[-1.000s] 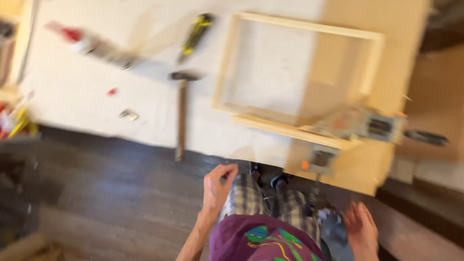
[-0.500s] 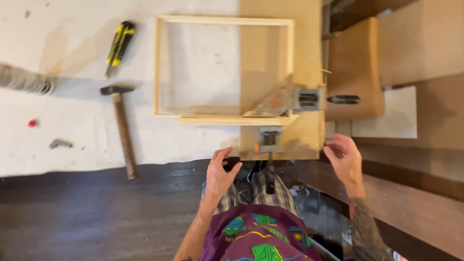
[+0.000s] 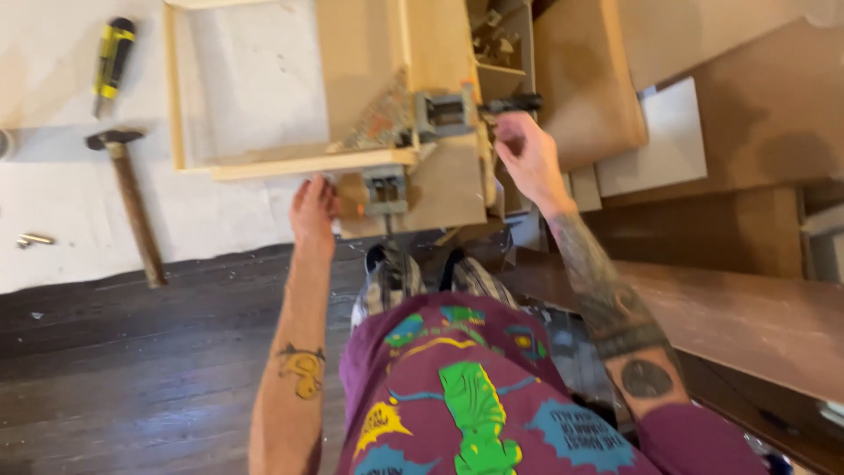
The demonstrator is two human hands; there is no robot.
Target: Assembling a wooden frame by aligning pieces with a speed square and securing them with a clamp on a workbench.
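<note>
- While I stand looking down, my left hand (image 3: 314, 211) rests with its fingers loosely bent against the near edge of the wooden frame (image 3: 290, 163), just to the nine o'clock side of the corner clamp (image 3: 413, 141); it touches the wood but I cannot tell whether it grips anything.
- My right hand (image 3: 525, 158) is up at about one o'clock from my body, fingers curled around the dark clamp handle (image 3: 510, 104) that sticks out of the clamp toward three o'clock.
- My two hands are apart, with the clamp between them.
- That metal clamp sits on the frame's corner, at twelve o'clock from my feet, one screw block pointing toward me and the other toward three o'clock.
- The frame lies flat on a pale, stained sheet (image 3: 61, 202), its open middle showing the sheet and a brown board (image 3: 360, 62) beneath.
- A hammer (image 3: 132, 198) with a wooden handle lies on the sheet at ten o'clock, head away from me, handle end reaching the dark floor (image 3: 132, 352).
- A yellow-and-black knife (image 3: 112, 57) lies beyond the hammer, at about eleven o'clock.
- A small metal piece (image 3: 33, 239) lies near the nine o'clock edge.
- Brown cardboard (image 3: 756, 105) spreads out at two o'clock, well apart from the frame.
</note>
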